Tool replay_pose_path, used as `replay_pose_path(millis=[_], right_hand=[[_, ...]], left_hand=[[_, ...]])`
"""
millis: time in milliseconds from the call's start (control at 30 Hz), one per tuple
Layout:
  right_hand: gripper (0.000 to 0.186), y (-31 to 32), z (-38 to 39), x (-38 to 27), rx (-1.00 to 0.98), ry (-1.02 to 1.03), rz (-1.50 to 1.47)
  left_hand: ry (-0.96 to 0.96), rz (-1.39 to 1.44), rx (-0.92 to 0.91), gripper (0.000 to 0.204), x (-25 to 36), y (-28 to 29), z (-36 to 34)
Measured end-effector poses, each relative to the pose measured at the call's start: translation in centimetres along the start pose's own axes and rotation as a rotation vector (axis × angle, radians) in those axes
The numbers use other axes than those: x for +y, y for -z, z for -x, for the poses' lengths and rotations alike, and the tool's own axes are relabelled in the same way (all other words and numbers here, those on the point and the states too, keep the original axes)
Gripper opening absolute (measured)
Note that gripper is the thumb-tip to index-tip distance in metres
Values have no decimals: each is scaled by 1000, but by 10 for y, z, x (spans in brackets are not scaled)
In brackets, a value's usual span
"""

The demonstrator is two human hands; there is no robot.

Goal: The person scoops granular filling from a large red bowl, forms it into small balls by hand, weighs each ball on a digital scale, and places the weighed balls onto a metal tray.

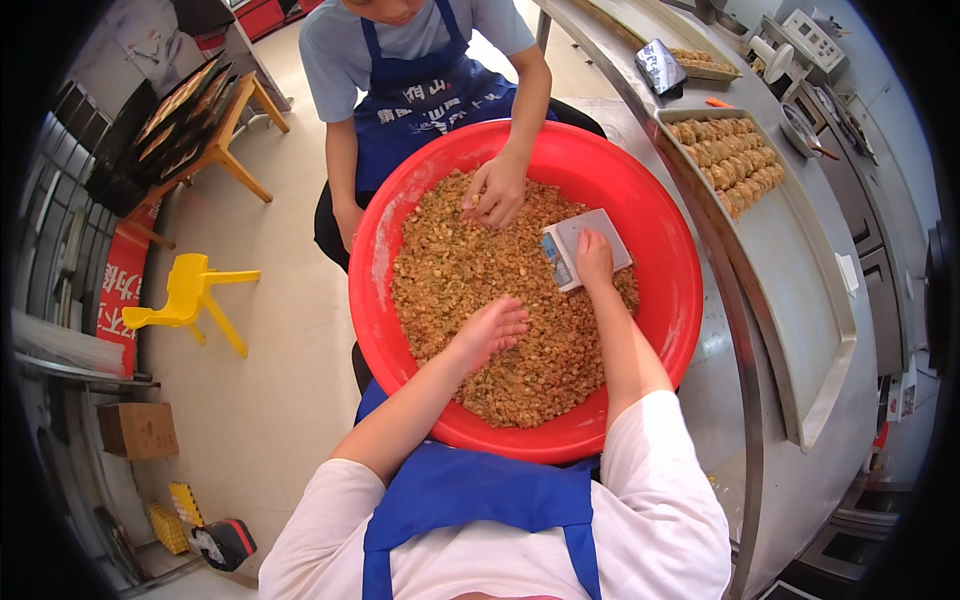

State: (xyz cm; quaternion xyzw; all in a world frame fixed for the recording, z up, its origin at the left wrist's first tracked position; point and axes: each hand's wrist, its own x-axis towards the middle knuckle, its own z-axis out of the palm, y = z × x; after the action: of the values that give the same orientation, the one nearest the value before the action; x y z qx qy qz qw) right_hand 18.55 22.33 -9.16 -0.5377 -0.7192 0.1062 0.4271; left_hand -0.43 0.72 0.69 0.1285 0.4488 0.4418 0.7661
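Right hand, the grip on the tool, closes over a pale rectangular scraper with a blue edge, pressing it onto the filling near the far right wall of the basin; left hand lies open, palm down, fingers spread on the filling just below centre, holding nothing. Red round basin sits between two seated people and carries everything handled. Steel bench curves along its right side, just beside the rim. Chopped brown-and-green filling covers the basin floor, banked toward the left wall. Long metal tray on the bench holds rows of golden filled rolls at its far end. A co-worker's hand, from the far side, digs into the filling near the far rim, close to the scraper but apart from it. Yellow plastic stool stands on the floor to the left, a red banner leaning behind it; a brown cardboard box lies nearer the lower left corner.
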Motion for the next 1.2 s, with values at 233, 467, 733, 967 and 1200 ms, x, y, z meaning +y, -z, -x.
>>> replay_pose_path(millis=[233,467,733,967,1200], right_hand=[[27,78,39,-147,-689,150,-110],[22,84,77,-141,-748,144,-48],[21,79,80,-141,-718,192,-50],[24,71,43,-130,-612,300,65],[36,27,-4,-8,-357,152,221]], left_hand=[[-753,-1893,330,55,-23,-5,25],[-425,-2020,81,23,-30,-1,27],[-686,-1989,202,5,-28,3,28],[-829,-1617,263,16,-26,12,11],[-95,-137,96,20,-1,-2,-1]])
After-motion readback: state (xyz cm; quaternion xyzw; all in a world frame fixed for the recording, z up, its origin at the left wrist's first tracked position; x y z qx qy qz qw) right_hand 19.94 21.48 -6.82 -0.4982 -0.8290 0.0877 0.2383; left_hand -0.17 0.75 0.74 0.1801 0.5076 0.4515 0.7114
